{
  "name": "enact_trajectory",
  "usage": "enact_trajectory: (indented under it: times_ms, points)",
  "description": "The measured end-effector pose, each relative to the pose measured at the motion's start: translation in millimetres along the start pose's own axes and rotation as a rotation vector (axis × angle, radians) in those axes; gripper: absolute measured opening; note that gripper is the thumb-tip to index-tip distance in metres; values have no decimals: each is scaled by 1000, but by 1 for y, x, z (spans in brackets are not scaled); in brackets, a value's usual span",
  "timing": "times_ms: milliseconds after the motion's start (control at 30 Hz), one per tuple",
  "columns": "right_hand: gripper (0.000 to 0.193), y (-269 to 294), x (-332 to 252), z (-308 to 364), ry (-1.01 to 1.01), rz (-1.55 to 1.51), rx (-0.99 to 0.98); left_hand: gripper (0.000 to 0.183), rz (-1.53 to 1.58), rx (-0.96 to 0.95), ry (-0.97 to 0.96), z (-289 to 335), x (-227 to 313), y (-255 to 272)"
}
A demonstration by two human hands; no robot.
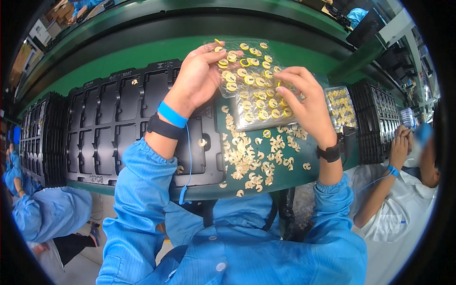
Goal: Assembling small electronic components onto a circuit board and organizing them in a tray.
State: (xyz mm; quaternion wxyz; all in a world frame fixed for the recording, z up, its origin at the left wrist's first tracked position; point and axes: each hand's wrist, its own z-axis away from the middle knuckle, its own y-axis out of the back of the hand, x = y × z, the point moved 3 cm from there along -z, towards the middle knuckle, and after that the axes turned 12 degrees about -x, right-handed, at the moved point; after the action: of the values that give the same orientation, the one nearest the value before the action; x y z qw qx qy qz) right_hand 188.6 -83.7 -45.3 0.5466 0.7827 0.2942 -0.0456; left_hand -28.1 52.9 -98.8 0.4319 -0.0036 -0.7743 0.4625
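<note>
My left hand (203, 69) grips the left edge of a clear plastic blister tray (273, 53), tilted over a stack of similar trays (247, 124). Small round yellow-rimmed parts (248, 80) with cream tabs sit in it. Over the tray's right side, my right hand (304, 92) pinches a small yellow-rimmed part (279, 84) between thumb and fingers. Many loose cream C-shaped pieces (244, 156) lie scattered on the green table below the stack. One yellow ring-shaped part (267, 134) lies by the stack's front edge.
A large black compartment tray (102, 133) lies on the left, with a few cream pieces on it. Stacks of black trays (47, 142) stand farther left and at right (375, 118). Another filled clear tray (341, 107) is at right. Co-workers sit on both sides.
</note>
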Motion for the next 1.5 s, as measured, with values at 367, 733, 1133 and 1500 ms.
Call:
enact_trajectory:
  times_ms: [367,733,1133,1500]
  points:
    - [15,12,26,-4,-133,-304,-77,35,-66,-38,8,-1,6,12]
    - [20,16,38,-31,-68,-227,-194,40,-151,64,-43,3,10,1]
    - [22,-1,41,-20,-12,-226,-156,48,-195,78,4,3,4,5]
    - [20,2,51,-18,-131,-250,37,56,-316,60,36,4,5,3]
